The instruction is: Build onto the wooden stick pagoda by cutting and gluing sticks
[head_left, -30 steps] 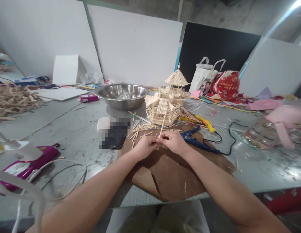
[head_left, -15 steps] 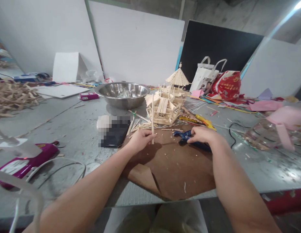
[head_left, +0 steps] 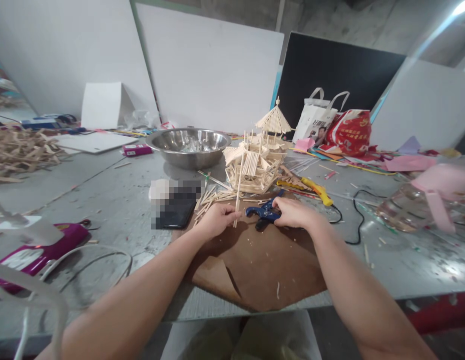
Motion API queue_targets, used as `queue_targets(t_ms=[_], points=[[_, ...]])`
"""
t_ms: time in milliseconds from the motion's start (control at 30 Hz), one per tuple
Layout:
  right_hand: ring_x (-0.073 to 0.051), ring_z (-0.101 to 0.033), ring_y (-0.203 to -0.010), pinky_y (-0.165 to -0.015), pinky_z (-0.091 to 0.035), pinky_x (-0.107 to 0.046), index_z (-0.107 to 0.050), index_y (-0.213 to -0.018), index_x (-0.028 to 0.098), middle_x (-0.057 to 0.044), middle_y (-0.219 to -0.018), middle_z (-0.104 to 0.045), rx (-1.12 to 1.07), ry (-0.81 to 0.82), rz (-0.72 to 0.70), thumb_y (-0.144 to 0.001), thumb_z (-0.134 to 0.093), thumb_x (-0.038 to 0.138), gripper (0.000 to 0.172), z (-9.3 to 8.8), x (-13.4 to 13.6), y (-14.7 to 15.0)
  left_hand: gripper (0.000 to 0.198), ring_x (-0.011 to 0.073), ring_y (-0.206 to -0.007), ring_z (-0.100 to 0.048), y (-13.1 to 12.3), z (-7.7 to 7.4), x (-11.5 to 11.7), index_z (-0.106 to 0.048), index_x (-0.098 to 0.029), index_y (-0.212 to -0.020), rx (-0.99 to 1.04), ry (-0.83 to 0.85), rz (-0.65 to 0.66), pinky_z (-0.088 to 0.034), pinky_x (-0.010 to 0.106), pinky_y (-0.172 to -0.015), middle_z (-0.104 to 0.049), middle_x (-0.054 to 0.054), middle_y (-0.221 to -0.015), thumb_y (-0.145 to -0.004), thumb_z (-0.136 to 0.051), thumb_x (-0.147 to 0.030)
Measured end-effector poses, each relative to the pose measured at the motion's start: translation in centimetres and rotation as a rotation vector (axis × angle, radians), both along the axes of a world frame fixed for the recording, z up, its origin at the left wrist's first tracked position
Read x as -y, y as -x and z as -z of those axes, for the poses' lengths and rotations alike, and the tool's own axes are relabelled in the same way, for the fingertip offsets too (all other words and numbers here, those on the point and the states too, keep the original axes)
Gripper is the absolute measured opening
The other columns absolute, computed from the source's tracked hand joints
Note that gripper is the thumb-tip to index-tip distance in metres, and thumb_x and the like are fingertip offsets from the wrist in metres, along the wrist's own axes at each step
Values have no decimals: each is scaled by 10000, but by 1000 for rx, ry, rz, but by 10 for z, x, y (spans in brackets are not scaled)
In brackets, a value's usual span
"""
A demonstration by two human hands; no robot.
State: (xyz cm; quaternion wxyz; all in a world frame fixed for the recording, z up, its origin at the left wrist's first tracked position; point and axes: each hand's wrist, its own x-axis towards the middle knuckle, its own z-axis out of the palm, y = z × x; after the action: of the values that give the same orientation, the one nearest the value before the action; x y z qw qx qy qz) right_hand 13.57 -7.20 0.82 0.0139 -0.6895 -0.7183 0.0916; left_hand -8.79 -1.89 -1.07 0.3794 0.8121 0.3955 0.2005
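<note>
Between thumb and fingers, my left hand (head_left: 218,219) pinches thin wooden sticks (head_left: 240,182), which stand nearly upright with their lower ends just above a brown mat (head_left: 262,267). My right hand (head_left: 292,212) is wrapped round a blue hand cutter (head_left: 265,211). The cutter's curved jaws point left toward the sticks, a small gap apart from them; its handles are partly hidden by my fingers. Behind both hands stands a pavilion model (head_left: 257,165) built of wooden sticks, with a pointed roof. Loose sticks (head_left: 215,197) lie in front of it, by my left hand.
A black phone (head_left: 174,212) lies left of the mat, partly pixelated. Behind it stands a steel bowl (head_left: 190,150). A yellow corded tool (head_left: 317,190) and a pink-lidded jug (head_left: 401,205) are at right. A stick pile (head_left: 22,150), purple device (head_left: 63,240) and white cable (head_left: 115,250) occupy the left.
My right hand has lifted the cutter and moved it left, closer to the sticks. The sticks in my left hand now lean slightly right. The mat has shifted a little left.
</note>
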Motion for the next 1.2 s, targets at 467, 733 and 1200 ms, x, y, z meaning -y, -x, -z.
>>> queue_targets(t_ms=[467,733,1200], points=[[-320,-99,-1220,-945,-63,-482,-149,-1304,152,-162,-1346,-166,2,-6,-184,-410,-613,599,1102,5,2,27,345,64,-426,-337,1,0,0,-573,-141,-579,2,-34,56,-238,192,-427,-444,-41,-456,-694,-439,-437],[-292,-23,-1239,-893,157,-538,-87,-1317,142,-160,-1358,-139,12,81,-199,-426,-511,702,1134,15,-10,11,322,64,-439,-348,0,-1,-1,-583,-144,-609,-3,-35,52,-252,192,-440,-453,-41,-472,-705,-437,-414],[-235,-525,-810,-662,-357,-300,-541,-886,147,-110,-906,-560,164,-60,-3,-583,-523,277,330,-3,-1,16,357,64,-462,-391,6,0,-9,-529,-131,-573,150,-5,-19,-303,196,-469,-467,-38,-491,-703,-439,-452]])
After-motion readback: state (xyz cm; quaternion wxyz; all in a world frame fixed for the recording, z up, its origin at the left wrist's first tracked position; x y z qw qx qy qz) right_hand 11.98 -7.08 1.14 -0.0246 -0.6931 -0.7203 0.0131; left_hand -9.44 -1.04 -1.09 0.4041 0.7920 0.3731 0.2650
